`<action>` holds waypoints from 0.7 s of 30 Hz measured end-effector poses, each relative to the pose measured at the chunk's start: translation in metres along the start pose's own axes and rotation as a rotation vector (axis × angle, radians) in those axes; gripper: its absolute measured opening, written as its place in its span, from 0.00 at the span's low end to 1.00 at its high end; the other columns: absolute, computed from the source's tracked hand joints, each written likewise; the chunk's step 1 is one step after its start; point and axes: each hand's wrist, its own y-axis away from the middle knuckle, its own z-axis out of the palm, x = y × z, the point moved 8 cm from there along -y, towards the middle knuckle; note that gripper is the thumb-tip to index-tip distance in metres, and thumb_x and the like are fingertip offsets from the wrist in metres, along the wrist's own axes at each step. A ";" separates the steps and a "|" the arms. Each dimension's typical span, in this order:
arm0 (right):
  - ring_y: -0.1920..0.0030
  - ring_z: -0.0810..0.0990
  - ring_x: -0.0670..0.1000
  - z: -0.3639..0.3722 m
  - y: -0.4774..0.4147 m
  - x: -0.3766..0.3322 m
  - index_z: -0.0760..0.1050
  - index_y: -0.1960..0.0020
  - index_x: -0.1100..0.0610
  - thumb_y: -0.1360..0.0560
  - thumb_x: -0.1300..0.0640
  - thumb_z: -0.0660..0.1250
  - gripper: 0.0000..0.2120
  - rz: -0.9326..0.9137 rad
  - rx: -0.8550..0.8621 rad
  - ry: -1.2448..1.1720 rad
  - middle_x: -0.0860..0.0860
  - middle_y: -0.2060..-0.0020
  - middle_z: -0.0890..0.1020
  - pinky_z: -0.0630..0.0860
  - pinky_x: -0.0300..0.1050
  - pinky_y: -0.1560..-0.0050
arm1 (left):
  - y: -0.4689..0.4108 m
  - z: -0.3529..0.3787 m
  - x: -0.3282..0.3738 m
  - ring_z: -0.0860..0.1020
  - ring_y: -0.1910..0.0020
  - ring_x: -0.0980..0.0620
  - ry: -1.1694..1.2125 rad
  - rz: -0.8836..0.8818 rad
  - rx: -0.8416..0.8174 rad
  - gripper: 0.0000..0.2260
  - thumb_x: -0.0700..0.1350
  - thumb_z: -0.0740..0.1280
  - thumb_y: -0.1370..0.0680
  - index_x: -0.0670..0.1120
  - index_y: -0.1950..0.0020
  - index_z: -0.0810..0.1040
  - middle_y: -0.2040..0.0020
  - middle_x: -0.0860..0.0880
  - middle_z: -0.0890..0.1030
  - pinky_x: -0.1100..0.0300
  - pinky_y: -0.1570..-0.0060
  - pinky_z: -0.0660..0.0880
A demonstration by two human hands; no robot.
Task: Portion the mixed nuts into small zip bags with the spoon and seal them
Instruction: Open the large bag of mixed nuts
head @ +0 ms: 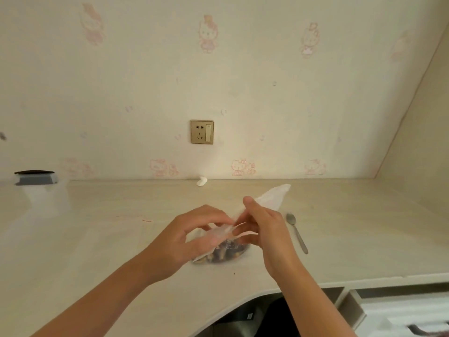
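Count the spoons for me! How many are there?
1. The spoon lies on the table, just right of the right hand. The left hand and right hand both pinch a zip bag, so nobody holds it. I see no other spoon.

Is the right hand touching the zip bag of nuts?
Touching. The head view shows the right hand pinching the zip bag at its top edge.

The pale wood-grain bench (97,239) carries 1 metal spoon (297,233) at the right with its bowl toward the wall, a clear bag of mixed nuts (223,255) resting near the front edge, a crumpled white wad (201,181) against the wall, and a grey-and-black object (35,178) at the far left.
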 end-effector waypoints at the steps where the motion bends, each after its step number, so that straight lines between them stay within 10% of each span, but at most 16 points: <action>1: 0.60 0.87 0.58 0.001 -0.005 0.005 0.85 0.61 0.59 0.21 0.45 0.69 0.19 0.022 0.001 -0.015 0.60 0.61 0.87 0.83 0.47 0.59 | -0.004 0.000 -0.001 0.78 0.34 0.43 0.043 -0.016 0.006 0.18 0.60 0.63 0.19 0.52 0.36 0.84 0.35 0.48 0.80 0.58 0.37 0.73; 10: 0.59 0.86 0.57 0.013 -0.050 0.022 0.87 0.54 0.62 0.23 0.55 0.71 0.11 0.019 -0.205 -0.054 0.63 0.58 0.86 0.81 0.45 0.62 | -0.063 -0.023 -0.033 0.82 0.62 0.57 -0.101 -0.257 0.142 0.04 0.50 0.73 0.22 0.52 0.55 0.83 0.59 0.55 0.84 0.62 0.58 0.75; 17: 0.66 0.85 0.52 0.024 -0.058 0.027 0.85 0.50 0.66 0.19 0.61 0.68 0.10 -0.026 -0.285 -0.011 0.59 0.62 0.87 0.77 0.42 0.75 | -0.059 -0.037 -0.043 0.82 0.61 0.45 -0.170 -0.296 0.133 0.07 0.44 0.71 0.19 0.54 0.55 0.84 0.58 0.54 0.85 0.48 0.56 0.78; 21: 0.70 0.82 0.51 0.026 -0.055 0.019 0.84 0.56 0.64 0.24 0.57 0.70 0.10 -0.080 -0.246 -0.069 0.58 0.65 0.85 0.75 0.42 0.76 | -0.056 -0.032 -0.035 0.84 0.59 0.50 -0.110 -0.279 0.053 0.11 0.60 0.69 0.22 0.55 0.53 0.86 0.57 0.54 0.87 0.51 0.55 0.79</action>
